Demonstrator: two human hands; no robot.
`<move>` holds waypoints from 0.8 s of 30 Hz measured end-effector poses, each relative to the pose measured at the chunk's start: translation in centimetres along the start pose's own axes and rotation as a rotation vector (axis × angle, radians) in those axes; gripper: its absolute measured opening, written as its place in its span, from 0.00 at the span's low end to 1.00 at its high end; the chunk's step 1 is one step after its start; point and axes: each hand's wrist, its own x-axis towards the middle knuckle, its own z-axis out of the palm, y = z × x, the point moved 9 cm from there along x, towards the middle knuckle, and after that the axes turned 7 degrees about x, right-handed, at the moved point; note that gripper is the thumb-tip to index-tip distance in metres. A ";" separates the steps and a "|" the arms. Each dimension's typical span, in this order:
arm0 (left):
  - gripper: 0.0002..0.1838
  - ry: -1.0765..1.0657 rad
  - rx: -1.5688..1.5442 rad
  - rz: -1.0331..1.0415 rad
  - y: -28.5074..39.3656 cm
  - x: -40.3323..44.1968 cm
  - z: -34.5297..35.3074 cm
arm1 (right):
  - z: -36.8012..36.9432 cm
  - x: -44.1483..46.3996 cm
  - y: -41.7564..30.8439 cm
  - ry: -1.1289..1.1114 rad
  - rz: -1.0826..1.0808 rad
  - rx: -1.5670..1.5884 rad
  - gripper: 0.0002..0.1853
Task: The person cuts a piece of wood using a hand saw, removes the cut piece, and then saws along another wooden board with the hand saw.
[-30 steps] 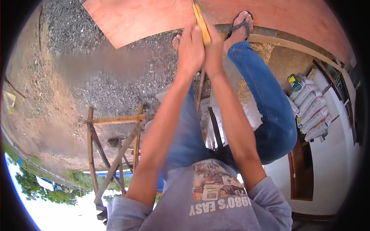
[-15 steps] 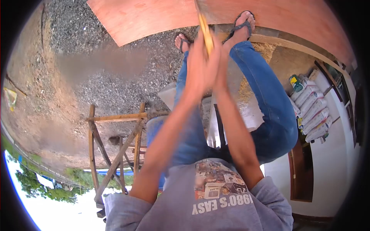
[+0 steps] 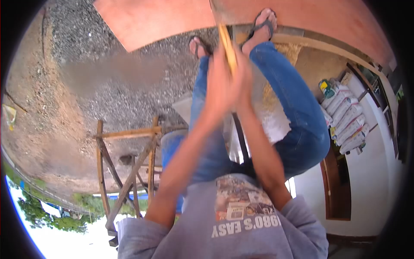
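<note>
A long, narrow yellow object sticks out beyond my hands, pointing towards the reddish board. My left hand and my right hand are close together around its near end, palms facing, both smeared by motion. What kind of thing it is, I cannot make out; its near end is hidden between the hands. Past its tip lies a large reddish board, with a seam close to the tip. Both hands are in front of my legs, above the ground.
My sandalled feet are near the board's edge, one by a wooden beam. A wooden trestle stands on the gravel at left. Stacked sacks lie by the white wall at right.
The hands and the yellow object have shifted slightly down in the view, staying together. The whole scene has moved a little left as the camera turned.
</note>
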 end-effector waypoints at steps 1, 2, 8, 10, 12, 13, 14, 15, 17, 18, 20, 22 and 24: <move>0.37 0.107 0.107 0.164 0.9 -4.6 0.0 | -1.5 -3.7 -1.8 -0.015 0.075 -0.022 0.25; 0.38 -0.042 0.079 0.129 0.2 -8.7 0.8 | -3.0 -7.4 -2.8 -0.036 0.166 -0.045 0.28; 0.36 0.104 0.080 0.117 -1.5 -2.1 0.1 | 0.3 -2.5 0.5 0.011 0.119 0.085 0.29; 0.34 0.057 0.029 0.041 -1.0 8.1 -1.2 | 4.3 5.7 6.5 -0.029 0.188 0.095 0.26; 0.32 0.103 0.027 0.063 -0.8 7.3 -1.3 | 4.3 6.4 6.4 -0.133 0.301 0.148 0.26; 0.31 0.119 0.025 0.071 -0.3 6.1 -1.1 | 2.9 3.9 4.5 -0.139 0.322 0.152 0.27; 0.32 0.111 0.007 0.096 -0.8 1.9 -0.2 | 1.0 0.4 2.2 -0.089 0.184 0.106 0.28; 0.33 0.120 -0.011 0.156 -0.9 -3.0 0.3 | -1.0 -3.3 -0.2 -0.034 0.049 0.051 0.30; 0.34 0.061 0.149 0.165 -0.1 -11.3 0.9 | -3.8 -9.6 -3.2 -0.158 0.342 -0.042 0.32; 0.35 0.026 0.117 0.134 -0.1 -12.8 0.9 | -4.4 -10.8 -4.0 -0.141 0.368 -0.007 0.32; 0.35 -0.037 0.056 0.096 -0.3 -13.1 0.9 | -4.4 -11.4 -3.8 -0.093 0.400 0.066 0.32; 0.35 0.121 0.137 0.116 -1.6 -3.8 0.1 | -0.6 -4.4 0.5 -0.015 0.128 -0.050 0.29; 0.34 0.078 -0.002 0.018 -1.6 6.2 -1.1 | 4.0 3.8 6.3 0.012 0.113 0.232 0.18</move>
